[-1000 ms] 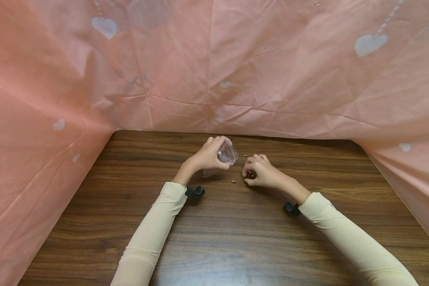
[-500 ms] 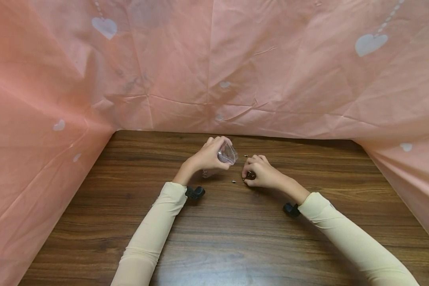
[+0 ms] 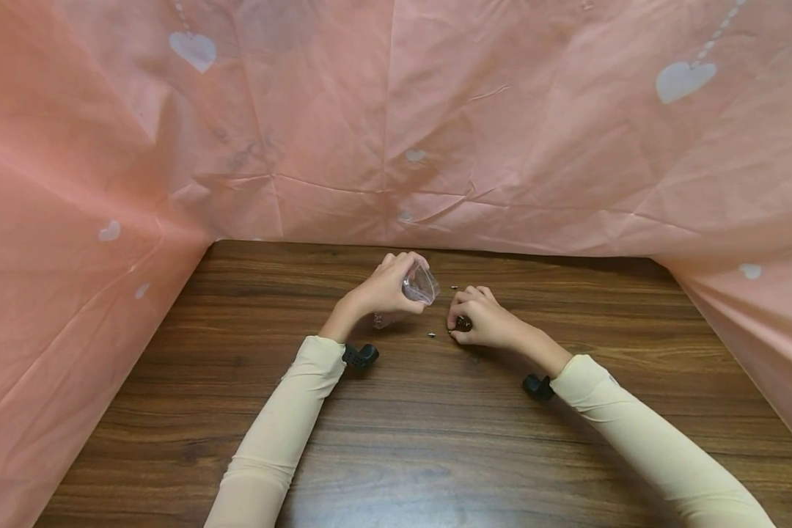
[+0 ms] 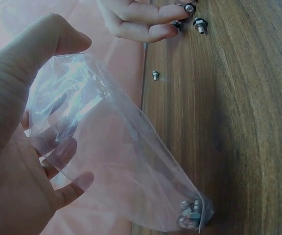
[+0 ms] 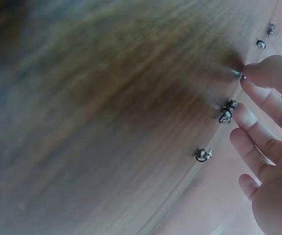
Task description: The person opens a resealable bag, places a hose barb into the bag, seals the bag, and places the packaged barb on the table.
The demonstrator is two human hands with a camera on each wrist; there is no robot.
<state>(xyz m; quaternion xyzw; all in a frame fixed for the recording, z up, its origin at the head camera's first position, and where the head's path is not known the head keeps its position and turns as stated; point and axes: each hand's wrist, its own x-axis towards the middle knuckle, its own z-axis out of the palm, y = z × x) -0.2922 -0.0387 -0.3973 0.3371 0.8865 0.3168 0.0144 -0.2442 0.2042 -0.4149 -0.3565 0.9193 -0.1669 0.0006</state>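
My left hand holds a clear plastic bag, its mouth spread between thumb and fingers and facing right. In the left wrist view, several small metal screws lie in the bag's lower corner. To the right, my right hand is low over the table. Its thumb and forefinger pinch a tiny metal screw at the tabletop, mostly covered by the fingertips. More screws with dark rings lie beside the other fingers, partly under the hand in the head view.
On the brown wood-grain table, one loose screw lies between the hands and another lies farther back. Pink cloth with white hearts hangs around the back and sides.
My right thumb and fingertips have shifted very slightly at the screws, and less metal shows between them. The left hand and bag have stayed in place.
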